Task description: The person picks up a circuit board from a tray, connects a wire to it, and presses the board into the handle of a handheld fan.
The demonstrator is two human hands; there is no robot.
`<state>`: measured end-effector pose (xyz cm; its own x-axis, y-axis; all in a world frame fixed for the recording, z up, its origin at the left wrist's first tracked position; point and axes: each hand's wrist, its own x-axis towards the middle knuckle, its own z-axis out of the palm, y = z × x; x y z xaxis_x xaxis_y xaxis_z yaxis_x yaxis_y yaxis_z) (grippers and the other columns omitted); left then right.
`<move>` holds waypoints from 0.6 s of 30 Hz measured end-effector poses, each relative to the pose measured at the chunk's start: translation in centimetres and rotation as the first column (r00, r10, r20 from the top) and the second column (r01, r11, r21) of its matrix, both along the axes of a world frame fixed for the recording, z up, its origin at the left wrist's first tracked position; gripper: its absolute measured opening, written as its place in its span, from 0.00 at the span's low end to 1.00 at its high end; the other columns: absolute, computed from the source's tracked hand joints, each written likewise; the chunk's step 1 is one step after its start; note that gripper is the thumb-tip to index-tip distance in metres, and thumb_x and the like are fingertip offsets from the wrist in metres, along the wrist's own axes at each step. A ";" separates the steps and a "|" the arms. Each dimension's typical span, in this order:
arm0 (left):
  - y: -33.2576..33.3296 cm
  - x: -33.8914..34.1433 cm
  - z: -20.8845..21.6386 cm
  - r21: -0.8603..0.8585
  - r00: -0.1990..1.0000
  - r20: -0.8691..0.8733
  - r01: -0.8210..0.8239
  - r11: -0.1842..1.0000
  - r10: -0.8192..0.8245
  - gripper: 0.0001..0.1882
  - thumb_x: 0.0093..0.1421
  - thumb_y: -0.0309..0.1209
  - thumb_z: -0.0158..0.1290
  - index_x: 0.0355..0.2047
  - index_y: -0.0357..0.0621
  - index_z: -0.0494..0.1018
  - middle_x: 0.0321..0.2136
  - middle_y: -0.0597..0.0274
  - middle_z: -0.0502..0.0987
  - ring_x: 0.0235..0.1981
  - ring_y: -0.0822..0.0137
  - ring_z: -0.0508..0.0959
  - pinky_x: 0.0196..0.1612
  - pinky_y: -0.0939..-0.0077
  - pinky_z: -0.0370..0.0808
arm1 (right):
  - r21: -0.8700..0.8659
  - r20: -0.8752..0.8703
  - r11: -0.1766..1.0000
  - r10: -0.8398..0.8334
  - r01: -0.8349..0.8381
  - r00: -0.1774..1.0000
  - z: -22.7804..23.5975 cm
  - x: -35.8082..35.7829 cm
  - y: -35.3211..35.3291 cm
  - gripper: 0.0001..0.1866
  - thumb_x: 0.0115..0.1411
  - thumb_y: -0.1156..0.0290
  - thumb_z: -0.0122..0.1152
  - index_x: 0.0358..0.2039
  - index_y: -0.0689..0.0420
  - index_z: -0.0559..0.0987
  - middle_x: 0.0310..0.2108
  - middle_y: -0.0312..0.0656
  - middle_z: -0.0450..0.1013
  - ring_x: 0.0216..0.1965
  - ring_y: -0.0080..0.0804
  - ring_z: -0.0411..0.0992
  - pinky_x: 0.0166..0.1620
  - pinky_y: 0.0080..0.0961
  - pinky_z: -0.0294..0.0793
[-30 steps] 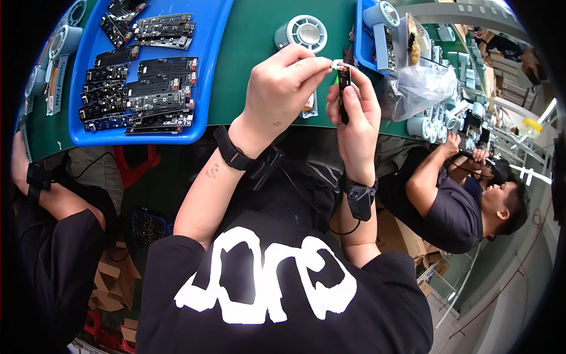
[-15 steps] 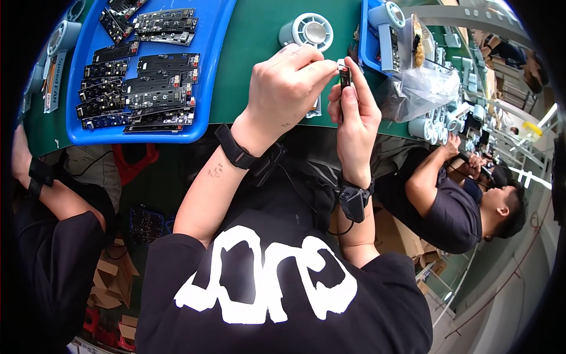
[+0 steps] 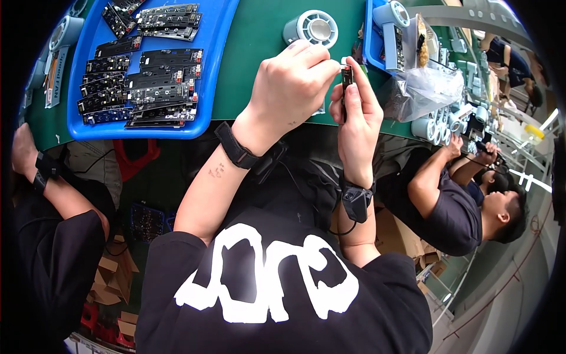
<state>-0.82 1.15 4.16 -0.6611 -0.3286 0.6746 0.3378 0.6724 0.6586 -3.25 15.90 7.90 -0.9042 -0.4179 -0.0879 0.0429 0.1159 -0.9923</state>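
Note:
A narrow black circuit board (image 3: 346, 82) with a red and white part near its top end stands on edge in my right hand (image 3: 361, 112), pinched between thumb and fingers. My left hand (image 3: 295, 82) is closed, its fingertips at the board's upper end. Whatever those fingertips hold is hidden. Just beyond my left hand, a pale blue round fan head (image 3: 318, 29) rests on the green table (image 3: 250, 35), its ribbed ring and silver centre showing.
Left of my hands lies a blue tray (image 3: 203, 94) with rows of black circuit boards (image 3: 159, 91). To the right are another blue tray (image 3: 370, 50), a clear plastic bag (image 3: 418, 94) and several pale blue fan parts (image 3: 433, 130). People sit on both sides.
The left fingers have curled in more beside the board's top end. The right hand keeps its hold on the board. The whole view has shifted slightly.

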 end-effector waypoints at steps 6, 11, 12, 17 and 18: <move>-0.1 -0.1 -0.2 -0.069 0.999 0.034 -0.001 0.998 0.003 0.03 0.55 0.26 0.60 0.27 0.43 0.77 0.27 0.63 0.75 0.32 0.61 0.79 0.33 0.69 0.78 | 0.166 -0.155 0.986 0.016 0.011 0.988 -0.4 0.1 -0.1 0.22 0.74 0.74 0.49 0.67 0.57 0.70 0.32 0.35 0.73 0.25 0.13 0.61 0.29 0.11 0.61; -0.4 -0.2 -0.6 -0.025 0.999 -0.024 0.045 0.999 -0.046 0.03 0.55 0.26 0.60 0.27 0.42 0.77 0.26 0.63 0.75 0.32 0.60 0.78 0.33 0.69 0.78 | 0.348 -0.578 0.935 0.153 0.072 0.801 -1.3 -0.4 0.2 0.23 0.72 0.77 0.52 0.66 0.57 0.71 0.35 0.34 0.74 0.26 0.13 0.62 0.29 0.12 0.63; -0.4 -0.1 -0.6 -0.021 0.998 -0.033 0.052 0.998 -0.053 0.04 0.55 0.26 0.60 0.27 0.42 0.77 0.26 0.62 0.74 0.32 0.60 0.78 0.33 0.69 0.78 | 0.316 -0.476 0.947 0.103 0.060 0.874 -1.1 -0.1 0.3 0.23 0.72 0.77 0.53 0.66 0.57 0.72 0.35 0.34 0.74 0.27 0.13 0.62 0.30 0.12 0.63; -0.2 -0.2 -0.7 0.015 0.998 -0.034 0.059 0.998 -0.058 0.04 0.55 0.26 0.61 0.27 0.41 0.76 0.26 0.62 0.73 0.31 0.60 0.78 0.34 0.68 0.78 | 0.367 -0.669 0.919 0.153 0.144 0.728 -1.6 -0.2 -0.1 0.23 0.71 0.77 0.54 0.66 0.58 0.72 0.36 0.32 0.72 0.27 0.13 0.62 0.30 0.13 0.64; -0.3 -0.1 -0.7 0.015 0.998 -0.033 0.058 0.998 -0.057 0.04 0.55 0.26 0.61 0.27 0.41 0.76 0.26 0.62 0.73 0.31 0.60 0.78 0.34 0.68 0.78 | 0.367 -0.668 0.919 0.153 0.143 0.728 -1.6 -0.2 -0.1 0.23 0.71 0.77 0.54 0.66 0.58 0.72 0.36 0.32 0.72 0.27 0.13 0.62 0.30 0.13 0.64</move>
<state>-0.95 0.88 3.46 -0.6570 -0.3013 0.6910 0.3969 0.6411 0.6569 -3.41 15.85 6.27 -0.7772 -0.4908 0.3938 -0.6173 0.4731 -0.6286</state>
